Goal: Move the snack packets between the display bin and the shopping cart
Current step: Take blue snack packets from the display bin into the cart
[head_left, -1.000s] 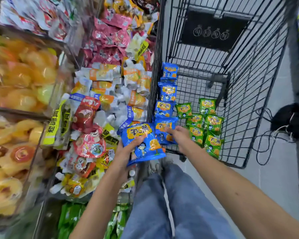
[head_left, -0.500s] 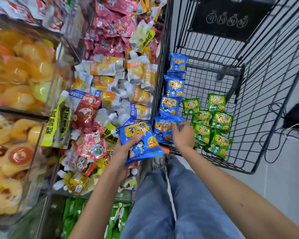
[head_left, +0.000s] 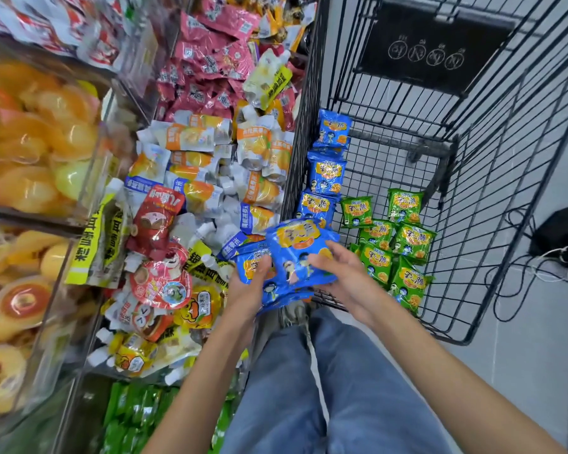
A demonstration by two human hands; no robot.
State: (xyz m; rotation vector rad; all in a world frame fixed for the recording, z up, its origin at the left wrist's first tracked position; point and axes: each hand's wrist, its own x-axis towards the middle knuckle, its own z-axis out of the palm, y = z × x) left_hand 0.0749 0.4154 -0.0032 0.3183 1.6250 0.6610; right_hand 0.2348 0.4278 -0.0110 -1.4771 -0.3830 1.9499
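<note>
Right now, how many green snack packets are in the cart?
6 green packets on the cart floor: two at the back, two in the middle, two nearest. The right hand and held blue packets may hide another.

Bright even overhead light, soft faint shadows, glare on glossy pouches, motion blur on jelly cups at left edge and on packets, wide-angle bowing of cart wires, centre fairly sharp
</note>
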